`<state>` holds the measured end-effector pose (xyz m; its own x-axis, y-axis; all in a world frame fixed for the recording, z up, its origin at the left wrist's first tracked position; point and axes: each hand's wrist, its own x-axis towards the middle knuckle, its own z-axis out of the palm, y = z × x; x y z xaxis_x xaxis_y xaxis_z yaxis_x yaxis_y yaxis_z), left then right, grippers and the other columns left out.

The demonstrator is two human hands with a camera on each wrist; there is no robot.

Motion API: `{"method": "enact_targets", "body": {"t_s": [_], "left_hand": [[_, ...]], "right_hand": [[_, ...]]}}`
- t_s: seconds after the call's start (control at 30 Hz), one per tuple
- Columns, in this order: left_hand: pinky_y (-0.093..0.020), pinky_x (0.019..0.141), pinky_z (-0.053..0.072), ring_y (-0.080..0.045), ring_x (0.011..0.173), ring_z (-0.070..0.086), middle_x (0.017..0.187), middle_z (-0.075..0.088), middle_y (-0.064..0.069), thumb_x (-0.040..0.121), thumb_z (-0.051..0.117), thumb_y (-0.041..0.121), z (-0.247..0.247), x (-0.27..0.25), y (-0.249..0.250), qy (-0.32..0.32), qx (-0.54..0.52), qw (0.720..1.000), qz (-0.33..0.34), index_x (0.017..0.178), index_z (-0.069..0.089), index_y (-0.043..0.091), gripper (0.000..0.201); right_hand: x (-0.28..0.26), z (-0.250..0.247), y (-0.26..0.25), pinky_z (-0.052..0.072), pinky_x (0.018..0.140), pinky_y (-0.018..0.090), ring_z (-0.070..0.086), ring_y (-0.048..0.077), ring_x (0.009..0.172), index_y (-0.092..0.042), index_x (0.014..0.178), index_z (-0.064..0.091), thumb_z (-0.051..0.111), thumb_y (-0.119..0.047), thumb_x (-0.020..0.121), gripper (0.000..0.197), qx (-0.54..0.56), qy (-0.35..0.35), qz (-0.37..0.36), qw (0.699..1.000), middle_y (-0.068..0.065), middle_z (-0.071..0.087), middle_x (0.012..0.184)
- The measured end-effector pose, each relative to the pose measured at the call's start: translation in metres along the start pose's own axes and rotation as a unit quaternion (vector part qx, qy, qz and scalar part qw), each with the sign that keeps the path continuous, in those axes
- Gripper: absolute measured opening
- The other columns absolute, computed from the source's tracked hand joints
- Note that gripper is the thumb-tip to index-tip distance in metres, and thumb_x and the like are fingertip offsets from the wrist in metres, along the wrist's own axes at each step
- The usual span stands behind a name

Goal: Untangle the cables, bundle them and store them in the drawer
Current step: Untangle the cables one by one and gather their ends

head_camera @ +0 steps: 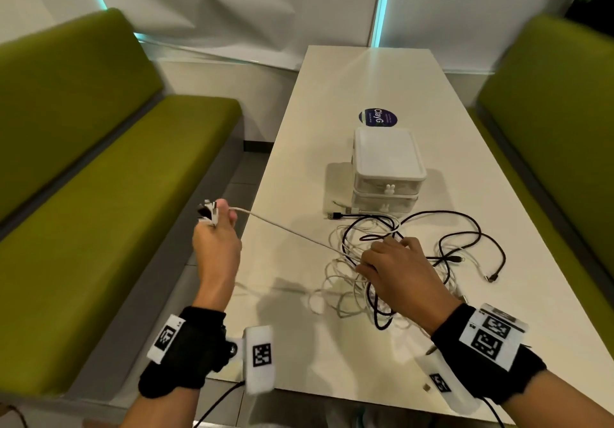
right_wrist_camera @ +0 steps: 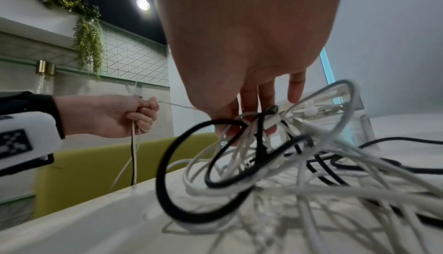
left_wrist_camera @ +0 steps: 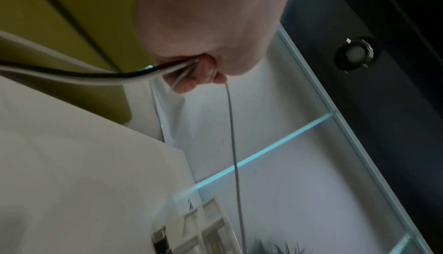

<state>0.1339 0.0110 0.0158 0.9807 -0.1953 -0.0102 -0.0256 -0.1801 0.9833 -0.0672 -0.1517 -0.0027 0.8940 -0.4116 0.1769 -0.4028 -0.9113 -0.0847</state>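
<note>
— What's the right hand [head_camera: 398, 271] doing down there?
— It's pressing into the tangle of cables [head_camera: 392, 268] on the tabletop [head_camera: 332, 102], fingers [right_wrist_camera: 263, 97] curling among black and white loops.
— And the left hand [head_camera: 216, 245]?
— It's gripping cable ends in a fist off the tabletop's left edge — a white cable [head_camera: 292, 231] is stretching taut from it to the tangle.
— The drawer?
— The small drawer unit [head_camera: 387, 168] is sitting just beyond the tangle, both drawers closed.
</note>
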Motion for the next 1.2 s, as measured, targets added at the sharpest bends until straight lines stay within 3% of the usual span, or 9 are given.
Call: {"method": "enact_targets", "body": {"t_s": [0.17, 0.27, 0.33, 0.43, 0.5, 0.63, 0.77, 0.9, 1.2], "left_hand": [[-0.032, 0.063, 0.043, -0.017, 0.079, 0.058, 0.106, 0.063, 0.004, 0.100, 0.040, 0.010, 0.004, -0.010, -0.002, -0.029, 0.186, 0.969, 0.158, 0.108, 0.062, 0.021, 0.026], [-0.013, 0.065, 0.047, 0.005, 0.083, 0.056, 0.115, 0.055, 0.011, 0.089, 0.043, -0.011, 0.013, -0.035, 0.000, -0.062, 0.190, 0.944, 0.263, 0.132, 0.054, 0.021, 0.054], [-0.017, 0.079, 0.052, 0.011, 0.086, 0.058, 0.115, 0.059, 0.007, 0.081, 0.041, -0.018, 0.022, -0.048, -0.006, -0.170, 0.156, 0.935, 0.270, 0.135, 0.052, 0.021, 0.068], [-0.042, 0.087, 0.054, -0.011, 0.099, 0.064, 0.136, 0.051, 0.006, 0.082, 0.039, -0.002, 0.037, -0.067, -0.015, -0.344, 0.194, 0.873, 0.286, 0.146, 0.032, 0.036, 0.076], [-0.040, 0.086, 0.053, -0.019, 0.102, 0.064, 0.142, 0.044, 0.013, 0.087, 0.036, 0.020, 0.044, -0.077, -0.019, -0.377, 0.224, 0.846, 0.302, 0.148, 0.022, 0.042, 0.066], [-0.033, 0.068, 0.050, -0.004, 0.076, 0.059, 0.099, 0.062, 0.019, 0.095, 0.044, 0.029, 0.051, -0.083, -0.019, -0.366, 0.098, 0.896, 0.233, 0.107, 0.056, 0.041, 0.020], [-0.026, 0.052, 0.030, -0.003, 0.052, 0.036, 0.056, 0.049, 0.016, 0.087, 0.042, 0.012, 0.054, -0.078, -0.012, -0.369, 0.062, 0.915, 0.151, 0.066, 0.048, 0.039, 0.035], [-0.029, 0.055, 0.035, -0.004, 0.054, 0.039, 0.058, 0.052, 0.018, 0.093, 0.045, 0.002, 0.049, -0.061, -0.007, -0.314, 0.126, 0.922, 0.188, 0.067, 0.047, 0.035, 0.041], [-0.021, 0.044, 0.024, -0.012, 0.041, 0.035, 0.043, 0.038, 0.012, 0.085, 0.044, -0.012, 0.023, -0.023, 0.012, -0.089, 0.187, 0.942, 0.263, 0.074, 0.052, 0.018, 0.033]], "right_hand": [[0.007, -0.004, -0.007, 0.033, 0.088, 0.039, 0.057, 0.019, 0.094, -0.025, 0.080, 0.062, 0.037, -0.039, 0.100, 0.035, 0.018, -0.062, -0.004, 0.998, -0.006, 0.066, 0.085], [0.009, -0.003, -0.012, 0.030, 0.090, 0.038, 0.055, 0.020, 0.099, -0.022, 0.087, 0.064, 0.037, -0.038, 0.102, 0.034, 0.012, -0.084, -0.004, 0.996, -0.005, 0.068, 0.093], [0.009, -0.001, -0.014, 0.032, 0.085, 0.038, 0.057, 0.022, 0.092, -0.022, 0.081, 0.064, 0.040, -0.035, 0.101, 0.033, 0.015, -0.071, -0.011, 0.997, -0.004, 0.068, 0.086], [0.007, 0.004, -0.015, 0.033, 0.079, 0.039, 0.056, 0.022, 0.082, -0.024, 0.079, 0.062, 0.036, -0.033, 0.096, 0.032, 0.014, -0.059, -0.018, 0.998, -0.006, 0.065, 0.077], [0.005, 0.003, -0.015, 0.033, 0.074, 0.036, 0.055, 0.022, 0.075, -0.026, 0.075, 0.058, 0.051, -0.025, 0.085, 0.011, 0.026, -0.046, -0.025, 0.998, -0.006, 0.061, 0.071], [0.003, 0.002, -0.017, 0.037, 0.074, 0.038, 0.056, 0.023, 0.076, -0.024, 0.082, 0.057, 0.054, -0.017, 0.081, 0.008, 0.019, -0.058, -0.055, 0.997, -0.004, 0.063, 0.076], [0.005, 0.001, -0.022, 0.039, 0.077, 0.039, 0.056, 0.021, 0.082, -0.024, 0.085, 0.066, 0.022, -0.040, 0.087, 0.047, 0.015, -0.076, -0.068, 0.995, -0.006, 0.063, 0.081], [0.007, 0.003, -0.021, 0.043, 0.071, 0.037, 0.059, 0.018, 0.071, -0.025, 0.065, 0.064, 0.064, -0.039, 0.082, 0.022, -0.024, -0.057, -0.043, 0.997, -0.007, 0.058, 0.065], [0.005, -0.007, -0.013, 0.042, 0.078, 0.040, 0.059, 0.018, 0.073, -0.026, 0.063, 0.062, 0.065, -0.027, 0.082, 0.018, -0.002, -0.016, -0.005, 1.000, -0.009, 0.059, 0.067]]}}
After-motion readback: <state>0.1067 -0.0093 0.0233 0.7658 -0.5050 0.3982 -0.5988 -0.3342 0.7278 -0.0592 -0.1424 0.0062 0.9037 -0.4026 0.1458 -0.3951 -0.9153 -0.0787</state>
